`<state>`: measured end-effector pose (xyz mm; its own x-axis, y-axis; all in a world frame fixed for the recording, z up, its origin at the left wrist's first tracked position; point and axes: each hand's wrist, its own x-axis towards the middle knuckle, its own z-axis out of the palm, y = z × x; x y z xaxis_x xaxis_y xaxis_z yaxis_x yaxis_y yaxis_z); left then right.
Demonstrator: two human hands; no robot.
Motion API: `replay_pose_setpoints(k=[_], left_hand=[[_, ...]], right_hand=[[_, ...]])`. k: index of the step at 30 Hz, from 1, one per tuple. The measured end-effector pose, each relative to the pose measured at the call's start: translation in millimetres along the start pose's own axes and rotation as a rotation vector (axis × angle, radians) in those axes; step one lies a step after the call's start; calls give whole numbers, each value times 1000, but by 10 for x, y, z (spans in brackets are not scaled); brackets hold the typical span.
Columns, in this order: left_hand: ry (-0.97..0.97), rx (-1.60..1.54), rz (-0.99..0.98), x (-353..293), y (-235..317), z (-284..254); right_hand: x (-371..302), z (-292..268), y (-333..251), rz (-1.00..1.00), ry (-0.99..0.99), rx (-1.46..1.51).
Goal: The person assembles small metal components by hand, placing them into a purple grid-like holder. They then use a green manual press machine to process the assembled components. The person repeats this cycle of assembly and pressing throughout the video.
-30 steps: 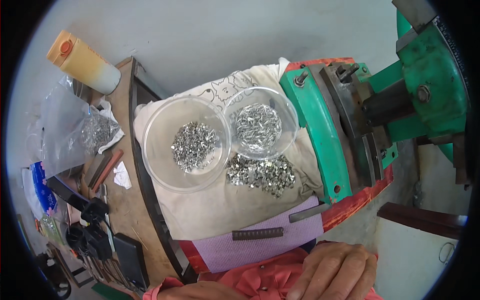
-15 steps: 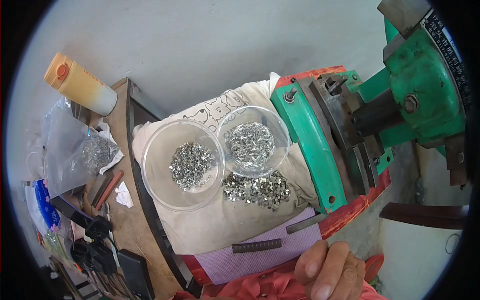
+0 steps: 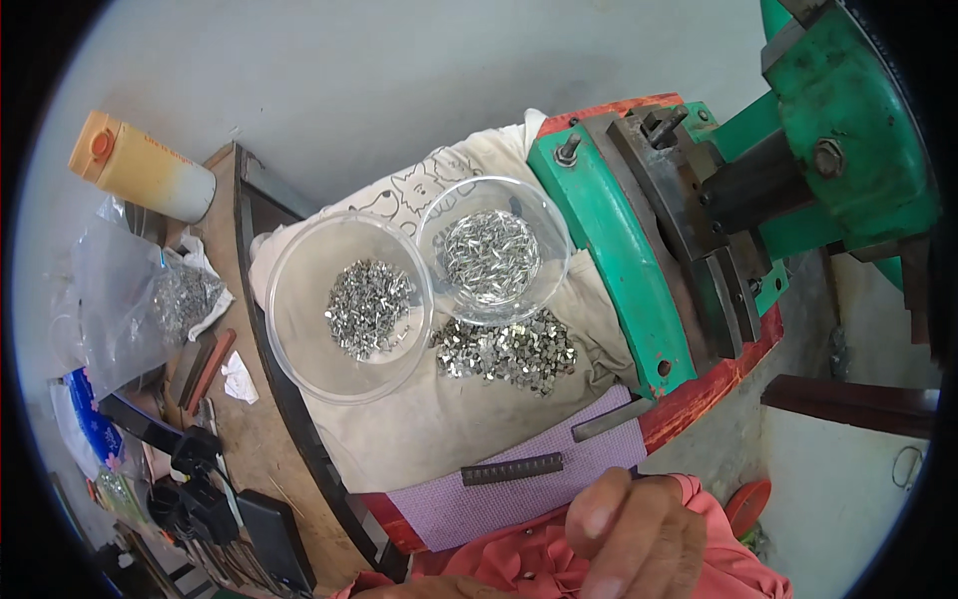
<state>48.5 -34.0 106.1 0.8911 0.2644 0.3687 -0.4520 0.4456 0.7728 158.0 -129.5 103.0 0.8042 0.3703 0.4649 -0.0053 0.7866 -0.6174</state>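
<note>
Ribbed strip point(image 3: 512, 469): on mat point(image 3: 429, 514) | right hand point(image 3: 639, 539): fingers curled, can't tell if holding | left hand point(image 3: 444, 589): cut off, unreadable

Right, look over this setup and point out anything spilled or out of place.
A heap of small metal pieces lies loose on the beige cloth, on the near side of the smaller clear tub. It looks odd because other bits sit inside that tub and the larger tub, though it may be deliberate.
</note>
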Motion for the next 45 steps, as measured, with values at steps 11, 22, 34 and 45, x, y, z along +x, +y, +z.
replay_pose_setpoints(k=[11,22,34,45], left_hand=[[-45,171,-162,-725,-64,-151],[472,326,-443,-197,-9,17],[225,398,-265,-428,56,14],[-150,-173,-634,-684,-72,-154]], right_hand=[[93,-333,109,30,-439,81],[-135,-589,327,243,-345,-314],[-1,-535,-32,45,-479,-470],[-233,-512,-268,-97,-228,-91]])
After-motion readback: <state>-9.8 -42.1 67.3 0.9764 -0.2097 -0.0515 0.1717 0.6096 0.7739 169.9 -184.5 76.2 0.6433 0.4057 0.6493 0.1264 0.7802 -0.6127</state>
